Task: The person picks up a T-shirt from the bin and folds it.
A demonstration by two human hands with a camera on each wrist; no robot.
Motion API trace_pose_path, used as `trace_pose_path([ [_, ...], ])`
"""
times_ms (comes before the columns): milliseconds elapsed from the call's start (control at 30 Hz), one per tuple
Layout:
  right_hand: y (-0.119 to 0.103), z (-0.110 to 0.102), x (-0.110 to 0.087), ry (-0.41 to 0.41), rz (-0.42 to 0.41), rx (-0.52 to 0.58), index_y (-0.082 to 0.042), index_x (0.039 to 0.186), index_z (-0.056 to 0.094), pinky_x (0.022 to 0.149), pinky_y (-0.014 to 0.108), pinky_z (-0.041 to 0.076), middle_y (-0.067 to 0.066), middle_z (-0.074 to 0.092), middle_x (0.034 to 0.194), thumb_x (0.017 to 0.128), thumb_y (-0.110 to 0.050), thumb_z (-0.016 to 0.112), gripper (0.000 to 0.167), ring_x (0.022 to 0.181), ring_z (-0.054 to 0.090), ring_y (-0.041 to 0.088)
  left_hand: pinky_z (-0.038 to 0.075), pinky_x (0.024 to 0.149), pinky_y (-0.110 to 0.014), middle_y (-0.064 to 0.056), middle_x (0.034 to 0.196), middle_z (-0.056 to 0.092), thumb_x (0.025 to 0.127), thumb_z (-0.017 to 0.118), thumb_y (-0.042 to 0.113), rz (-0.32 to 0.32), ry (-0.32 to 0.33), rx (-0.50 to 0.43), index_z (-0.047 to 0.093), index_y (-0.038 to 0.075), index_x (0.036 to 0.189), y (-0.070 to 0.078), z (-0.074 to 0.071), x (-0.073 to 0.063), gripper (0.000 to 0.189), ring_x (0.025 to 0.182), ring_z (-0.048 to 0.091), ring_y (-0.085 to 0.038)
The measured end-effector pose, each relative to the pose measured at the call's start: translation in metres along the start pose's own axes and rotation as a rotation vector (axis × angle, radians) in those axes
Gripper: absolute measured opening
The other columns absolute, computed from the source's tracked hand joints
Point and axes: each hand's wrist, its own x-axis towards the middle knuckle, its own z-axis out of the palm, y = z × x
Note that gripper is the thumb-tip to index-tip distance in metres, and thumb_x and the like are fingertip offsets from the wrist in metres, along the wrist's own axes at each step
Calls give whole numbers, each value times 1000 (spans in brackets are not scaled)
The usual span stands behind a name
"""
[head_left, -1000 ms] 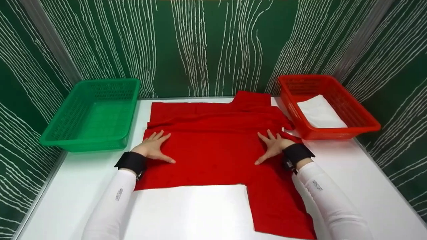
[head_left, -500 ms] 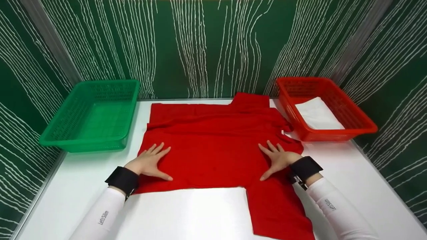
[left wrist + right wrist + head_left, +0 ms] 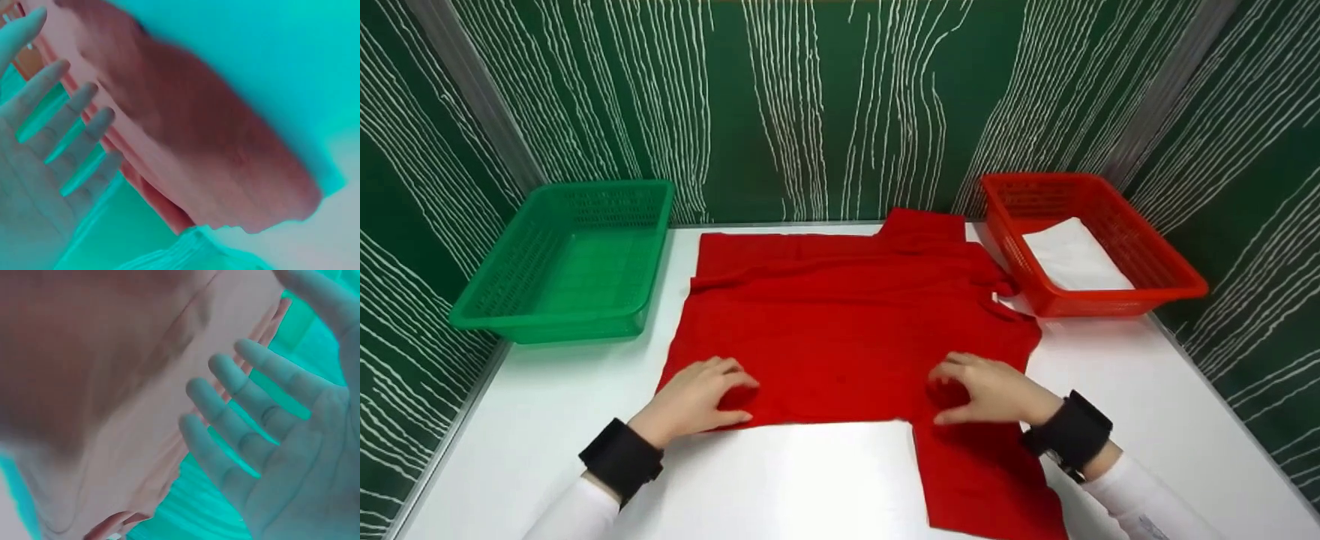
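A red T-shirt (image 3: 825, 345) lies spread sideways on the white table, wrinkled along its far part, with one sleeve (image 3: 986, 480) toward the front right and another at the back. Over its near left corner is my left hand (image 3: 694, 397), fingers loosely bent, thumb apart, holding nothing. My right hand (image 3: 986, 390) hovers over the shirt near the base of the front sleeve, its fingers also relaxed and bent. Both wrist views show spread fingers with bare palms: the left palm (image 3: 39, 169) and the right palm (image 3: 304, 461) are apart from the cloth (image 3: 140, 422).
A green plastic basket (image 3: 641, 300) stands at the back left. At the back right a red basket (image 3: 1110, 304) holds a folded white cloth (image 3: 1076, 255). Green panels with white streaks (image 3: 840, 112) wall the table (image 3: 795, 487) on the back and sides.
Both hands have drawn back toward the near edge of the shirt, and their spread fingers have become bent. The shirt's left edge and near hem have shifted slightly.
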Motion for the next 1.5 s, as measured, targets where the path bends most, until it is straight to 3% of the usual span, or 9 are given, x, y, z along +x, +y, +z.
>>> trace_pose_path([
  [200,-24,6,-28,-64,-17,-34,-6,132,74,96,56,59,15,73,125,81,-61,88,77,121,67,38,54,103,-60,-12,121,73,91,87,23,18,11,-9,79,12,116,12,4,-10,28,120,67,-38],
  [433,-29,17,-51,-168,18,-65,2,149,59,91,53,60,16,56,141,69,-69,92,111,119,59,37,59,96,-56,-13,120,74,89,88,18,17,30,17,79,12,112,15,8,-19,26,117,69,-37],
  [667,-34,22,-59,-218,27,-55,2,158,46,97,69,53,23,41,161,64,-71,94,129,135,47,48,64,81,-44,-7,109,72,90,87,16,32,86,27,80,11,111,16,13,-20,22,98,68,-26],
  [800,-38,22,-62,-243,27,-53,3,160,41,99,70,51,25,35,166,63,-69,95,133,137,44,49,63,76,-38,-5,104,70,89,87,14,48,116,36,80,11,110,16,15,-21,22,92,66,-23],
  [900,-39,21,-63,-244,28,-49,3,159,44,99,66,53,25,37,166,68,-63,96,124,137,46,50,63,74,-37,-4,103,69,90,87,13,54,124,39,80,10,110,16,15,-21,21,90,65,-22],
  [967,-39,21,-62,-223,23,-50,3,156,49,96,62,56,25,42,163,76,-52,95,107,135,49,50,62,73,-35,-4,103,69,90,86,11,56,132,42,80,10,110,15,16,-21,22,89,65,-22],
  [1167,-29,30,-54,-8,-106,-216,2,132,71,80,45,65,21,65,138,83,-6,86,52,112,65,40,61,69,-32,-4,102,69,87,83,-2,76,157,80,79,10,110,15,17,-21,26,87,66,-22],
  [1367,-17,39,-45,128,-209,-405,-4,124,73,72,37,64,13,69,116,80,9,86,48,97,68,30,60,66,-35,-8,105,67,85,81,-9,88,175,175,76,9,114,15,19,-20,35,88,65,-26],
  [1500,-8,41,-39,152,-197,-446,-3,129,70,78,40,63,14,67,111,80,10,86,53,96,66,31,64,77,-46,-15,115,68,87,82,-5,63,157,219,73,8,122,13,20,-20,38,100,69,-35],
])
